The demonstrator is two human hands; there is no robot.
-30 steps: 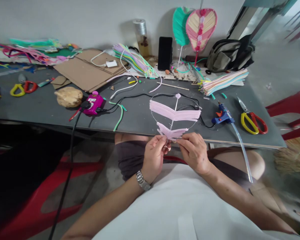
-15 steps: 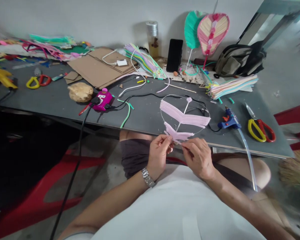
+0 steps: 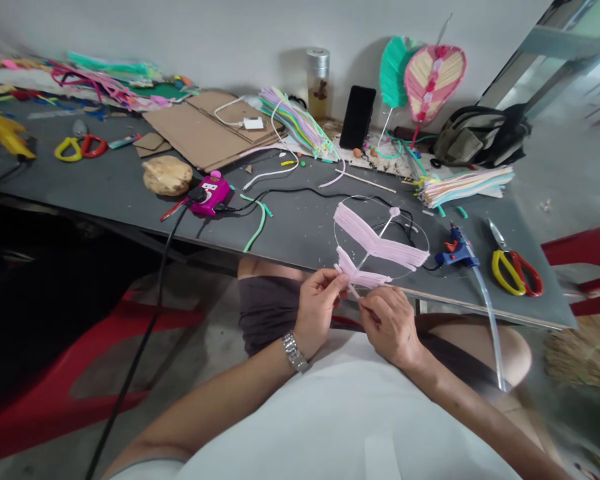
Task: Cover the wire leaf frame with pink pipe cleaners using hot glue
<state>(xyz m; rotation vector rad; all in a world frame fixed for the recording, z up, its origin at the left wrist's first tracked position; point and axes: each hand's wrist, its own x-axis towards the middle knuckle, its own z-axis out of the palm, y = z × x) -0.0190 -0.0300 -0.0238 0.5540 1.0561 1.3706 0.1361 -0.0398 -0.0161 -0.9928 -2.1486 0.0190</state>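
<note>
Both my hands hold a thin wire leaf frame (image 3: 405, 212) up over the near edge of the table. Pink strips (image 3: 380, 243) run across its middle, and a shorter pink bunch (image 3: 360, 273) sits lower down. A pale central stem with a pink bead at its top crosses them. My left hand (image 3: 320, 310), with a metal watch on its wrist, pinches the lower strips. My right hand (image 3: 389, 327) grips the frame's bottom tip, and its fingers hide the exact hold.
Close to the frame on the grey table (image 3: 300, 230) lie a blue glue gun (image 3: 455, 250) with a clear glue stick (image 3: 487, 313) and yellow-red scissors (image 3: 513, 273). Pastel strips (image 3: 465, 187), cardboard (image 3: 205, 130) and a pink power socket (image 3: 210, 195) lie farther off.
The leaf frame has turned clockwise, its pink strips now slanting down to the right. My hands stay on its lower end, and the whole scene has shifted slightly as my head moved.
</note>
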